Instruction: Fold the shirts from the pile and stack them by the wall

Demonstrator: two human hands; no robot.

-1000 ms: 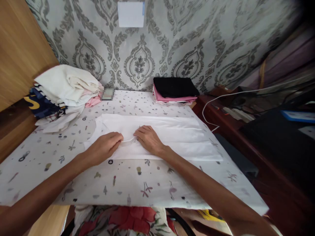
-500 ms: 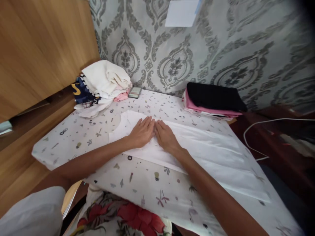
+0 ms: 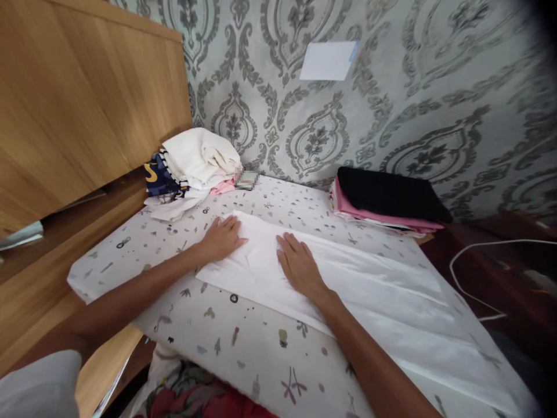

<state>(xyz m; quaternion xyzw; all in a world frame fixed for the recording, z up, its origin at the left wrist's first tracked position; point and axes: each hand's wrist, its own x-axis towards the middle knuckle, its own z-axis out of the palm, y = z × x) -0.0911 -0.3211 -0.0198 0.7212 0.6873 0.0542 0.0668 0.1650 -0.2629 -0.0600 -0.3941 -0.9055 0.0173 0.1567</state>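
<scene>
A white garment [image 3: 361, 284], folded into a long strip, lies across the patterned cloth [image 3: 248, 337] that covers the table. My left hand [image 3: 223, 239] rests on the garment's left end, fingers spread with the thumb pointing right. Flat on the middle of the strip lies my right hand [image 3: 300, 264], its fingers stretched toward the wall. Neither hand grips the fabric. Light creases run lengthwise through the garment right of my right hand, and part of it is hidden under that forearm.
A loose heap of clothes [image 3: 200, 159] sits at the back left, beside a small blurred item [image 3: 246, 179]. Neatly stacked garments with a black one [image 3: 391, 194] on top stand at the back right. A wooden cabinet [image 3: 91, 93] borders the left; a white cable [image 3: 455, 261] curves at right.
My hands, side by side before, have moved apart. The left slid to the garment's left end, where the fabric now looks folded in; the right stays near the middle. The view has tilted up slightly.
</scene>
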